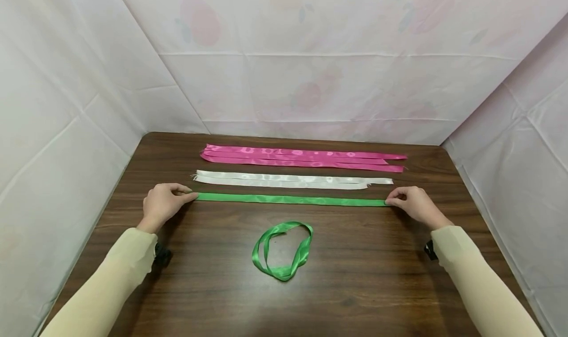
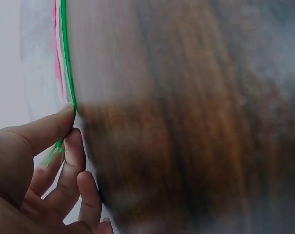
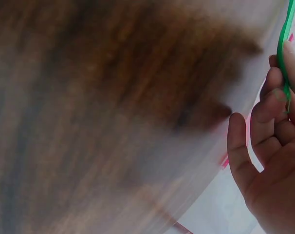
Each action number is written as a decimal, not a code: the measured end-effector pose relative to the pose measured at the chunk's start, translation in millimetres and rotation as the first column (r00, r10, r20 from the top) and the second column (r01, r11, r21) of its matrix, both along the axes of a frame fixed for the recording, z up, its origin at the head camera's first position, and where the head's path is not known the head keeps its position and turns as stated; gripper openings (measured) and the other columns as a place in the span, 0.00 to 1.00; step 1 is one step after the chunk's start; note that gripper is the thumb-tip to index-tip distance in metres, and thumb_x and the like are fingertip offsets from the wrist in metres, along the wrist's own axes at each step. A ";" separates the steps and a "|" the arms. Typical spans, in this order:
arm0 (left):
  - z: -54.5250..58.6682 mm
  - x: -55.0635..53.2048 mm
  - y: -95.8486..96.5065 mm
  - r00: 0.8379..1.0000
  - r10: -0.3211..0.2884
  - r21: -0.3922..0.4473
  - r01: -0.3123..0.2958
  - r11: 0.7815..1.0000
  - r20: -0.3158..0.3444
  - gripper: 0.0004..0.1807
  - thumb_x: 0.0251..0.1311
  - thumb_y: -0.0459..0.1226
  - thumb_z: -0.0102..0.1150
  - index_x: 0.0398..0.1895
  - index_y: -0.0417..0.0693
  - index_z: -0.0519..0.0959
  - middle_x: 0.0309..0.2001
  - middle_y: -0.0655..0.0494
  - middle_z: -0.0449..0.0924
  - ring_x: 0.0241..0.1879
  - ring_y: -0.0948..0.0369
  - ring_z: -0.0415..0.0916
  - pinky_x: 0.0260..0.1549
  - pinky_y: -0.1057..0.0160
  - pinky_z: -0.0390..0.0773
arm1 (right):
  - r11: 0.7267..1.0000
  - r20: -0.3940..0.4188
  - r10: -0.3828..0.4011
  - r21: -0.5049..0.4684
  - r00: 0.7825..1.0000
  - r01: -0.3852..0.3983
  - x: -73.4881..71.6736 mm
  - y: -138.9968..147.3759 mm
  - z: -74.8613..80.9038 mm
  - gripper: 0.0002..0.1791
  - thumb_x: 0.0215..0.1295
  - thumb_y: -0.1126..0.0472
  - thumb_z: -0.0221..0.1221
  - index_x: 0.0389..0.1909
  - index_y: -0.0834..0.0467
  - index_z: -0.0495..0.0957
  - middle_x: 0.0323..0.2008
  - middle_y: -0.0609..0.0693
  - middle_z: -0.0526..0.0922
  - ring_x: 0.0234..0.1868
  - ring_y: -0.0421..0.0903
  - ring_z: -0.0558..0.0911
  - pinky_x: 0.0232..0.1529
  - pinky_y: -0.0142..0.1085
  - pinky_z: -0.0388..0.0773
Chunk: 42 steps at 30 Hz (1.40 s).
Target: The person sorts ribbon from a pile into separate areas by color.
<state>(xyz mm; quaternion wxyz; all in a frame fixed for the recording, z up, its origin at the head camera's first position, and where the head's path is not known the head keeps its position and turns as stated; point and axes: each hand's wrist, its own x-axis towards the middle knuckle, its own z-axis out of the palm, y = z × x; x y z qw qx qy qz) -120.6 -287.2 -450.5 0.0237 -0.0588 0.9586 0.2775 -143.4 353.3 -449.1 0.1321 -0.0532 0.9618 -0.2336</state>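
Note:
A green ribbon (image 1: 288, 199) stretches straight from side to side, held at both ends. My left hand (image 1: 163, 202) pinches its left end between thumb and fingers; in the left wrist view a frayed green tip (image 2: 54, 152) pokes out below the thumb. At the other end my right hand (image 1: 414, 205) pinches the ribbon, and the right wrist view shows the green strip (image 3: 283, 53) running between thumb and fingers. Just behind it lie white ribbons (image 1: 288, 180) with frayed left ends. In front, a loosely looped green ribbon (image 1: 284, 273) rests on the table.
Several pink ribbons (image 1: 284, 155) lie side by side near the back edge of the dark wooden table (image 1: 355, 283). Pale cloth with a faint fruit print (image 1: 310, 90) hangs behind the table, and more cloth covers the left and right sides.

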 end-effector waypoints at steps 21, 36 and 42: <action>-7.1 1.6 -5.5 0.995 0.016 -0.024 -0.019 1.000 -0.094 0.20 0.62 0.51 0.71 0.43 0.43 0.88 0.37 0.43 0.89 0.30 0.52 0.82 0.25 0.62 0.70 | 0.996 0.004 -0.063 0.062 0.998 0.062 7.3 2.5 -3.1 0.16 0.69 0.42 0.64 0.37 0.51 0.82 0.33 0.48 0.84 0.35 0.45 0.77 0.38 0.38 0.69; -4.2 1.1 -4.2 0.996 0.003 -0.008 -0.004 1.000 -0.084 0.19 0.62 0.49 0.72 0.43 0.43 0.88 0.37 0.43 0.89 0.33 0.50 0.83 0.27 0.61 0.72 | 0.993 0.001 -0.096 0.068 0.995 0.095 10.2 7.0 -3.8 0.19 0.70 0.41 0.63 0.40 0.54 0.82 0.35 0.51 0.83 0.36 0.47 0.76 0.37 0.38 0.69; 1.7 1.8 -4.9 0.994 -0.008 0.008 0.009 1.000 -0.111 0.20 0.61 0.48 0.73 0.43 0.40 0.87 0.37 0.41 0.88 0.31 0.52 0.81 0.27 0.63 0.71 | 0.992 -0.037 -0.092 0.080 0.995 0.094 13.3 8.6 3.6 0.24 0.70 0.37 0.61 0.43 0.56 0.83 0.37 0.53 0.84 0.38 0.48 0.78 0.38 0.39 0.71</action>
